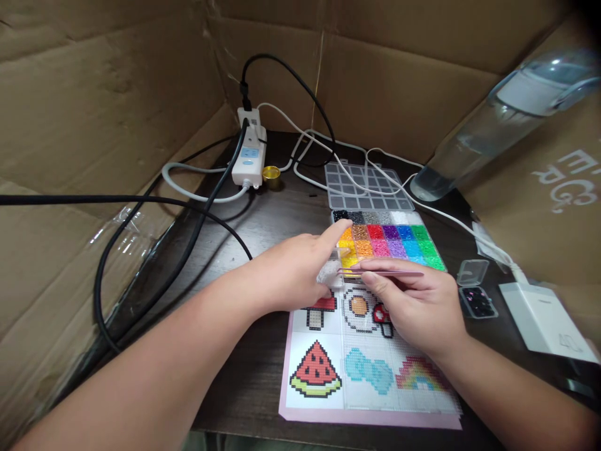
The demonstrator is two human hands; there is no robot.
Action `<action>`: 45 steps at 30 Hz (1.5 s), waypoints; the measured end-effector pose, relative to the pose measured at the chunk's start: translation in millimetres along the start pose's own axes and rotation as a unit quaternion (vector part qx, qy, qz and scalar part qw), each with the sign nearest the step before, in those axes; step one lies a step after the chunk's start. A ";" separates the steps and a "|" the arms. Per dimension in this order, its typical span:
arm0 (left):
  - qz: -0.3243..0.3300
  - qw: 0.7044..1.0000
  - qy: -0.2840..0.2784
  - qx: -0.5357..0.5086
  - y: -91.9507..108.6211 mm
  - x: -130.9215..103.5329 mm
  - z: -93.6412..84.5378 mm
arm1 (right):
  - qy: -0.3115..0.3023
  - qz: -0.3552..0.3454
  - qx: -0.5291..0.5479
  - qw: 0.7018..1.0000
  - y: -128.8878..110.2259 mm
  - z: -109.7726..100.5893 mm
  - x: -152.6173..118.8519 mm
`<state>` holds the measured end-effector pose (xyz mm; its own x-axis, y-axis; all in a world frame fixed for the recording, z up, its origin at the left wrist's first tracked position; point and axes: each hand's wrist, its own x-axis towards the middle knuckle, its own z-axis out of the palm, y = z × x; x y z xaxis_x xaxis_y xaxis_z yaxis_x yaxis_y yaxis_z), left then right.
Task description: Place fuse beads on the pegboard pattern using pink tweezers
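My left hand is closed on a small clear box of whitish beads, with the index finger stretched toward the bead organizer. My right hand grips pink tweezers, whose tips point left at the small box. Behind both hands lies the bead organizer, its compartments filled with beads sorted by colour. Beneath them is a pattern sheet with a watermelon and a mushroom. A clear pegboard covers its right part, bearing a bead outline around an orange centre and a red mushroom partly behind my right hand.
A white power strip with black and white cables stands at the back left, beside a small gold cup. To the right are a water bottle, an open little box of dark beads and a white charger. Cardboard walls enclose the table.
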<state>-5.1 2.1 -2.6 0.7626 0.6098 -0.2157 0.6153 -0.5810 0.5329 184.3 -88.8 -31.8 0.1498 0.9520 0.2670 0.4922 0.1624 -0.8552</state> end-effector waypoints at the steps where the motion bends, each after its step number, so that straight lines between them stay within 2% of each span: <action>1: 0.001 1.000 0.000 -0.001 -0.3 0.0 0.3 | -0.002 0.000 -0.001 1.000 0.4 0.2 -0.1; 11: 0.007 1.000 0.012 -0.012 -2.1 -0.8 4.0 | -0.008 -0.014 0.005 1.000 -1.3 3.1 0.0; 17: 0.002 1.000 0.012 -0.013 -2.1 -1.5 3.7 | -0.041 0.025 0.032 0.998 -4.6 4.5 -0.6; 24: 0.006 1.000 0.019 -0.011 -2.6 -1.5 4.7 | -0.056 0.034 0.033 0.997 -5.8 3.5 -1.0; 33: 0.013 1.000 0.018 -0.009 -3.5 -0.2 4.7 | -0.016 -0.028 -0.009 0.999 0.1 1.7 0.3; 45: -0.010 1.000 0.020 -0.003 -1.5 -1.8 4.6 | -0.011 0.007 0.016 1.000 -0.5 4.5 -0.3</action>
<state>-6.5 -0.6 -6.8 0.7420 0.6417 -0.1941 0.6289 -0.5659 0.5331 180.1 -88.0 -33.5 0.1379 0.9597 0.2448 0.4622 0.1563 -0.8729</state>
